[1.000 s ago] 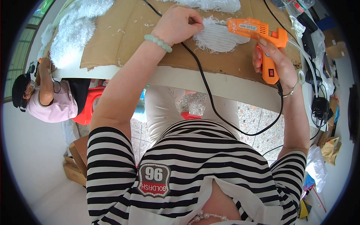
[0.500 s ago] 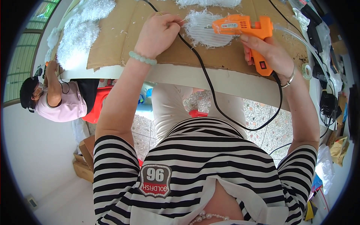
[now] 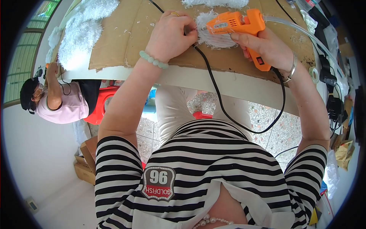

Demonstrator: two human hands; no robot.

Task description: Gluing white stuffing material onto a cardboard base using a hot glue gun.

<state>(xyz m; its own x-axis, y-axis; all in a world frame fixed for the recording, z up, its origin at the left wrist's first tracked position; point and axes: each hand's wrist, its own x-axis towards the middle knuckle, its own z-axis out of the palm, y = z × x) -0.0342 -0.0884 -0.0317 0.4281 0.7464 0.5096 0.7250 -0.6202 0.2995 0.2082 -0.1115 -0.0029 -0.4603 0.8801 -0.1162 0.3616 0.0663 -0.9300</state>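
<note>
My right hand (image 3: 270,47) is wrapped round the handle of an orange glue gun (image 3: 238,23). Its nozzle points left, over a white fringed fabric piece (image 3: 217,40) on the brown cardboard sheet (image 3: 126,42). A long clear glue stick (image 3: 284,20) runs out of the gun's back. At the left edge of the white piece, my left hand (image 3: 171,36) is closed in a pinch. What its fingertips hold is too small to make out. The gun's black cord (image 3: 213,82) loops down from the handle and up again past my left fingers.
White fluffy strands (image 3: 78,38) lie in a heap at the left, with another white piece (image 3: 215,3) at the far edge. A roll of tape (image 3: 313,73) and black adapters (image 3: 334,107) are at the right. A co-worker (image 3: 63,97) sits at the far left.
My left hand has moved right and slightly nearer, to the edge of the white piece. The glue gun has shifted left and a little farther away, with its nozzle now close to my left fingertips.
</note>
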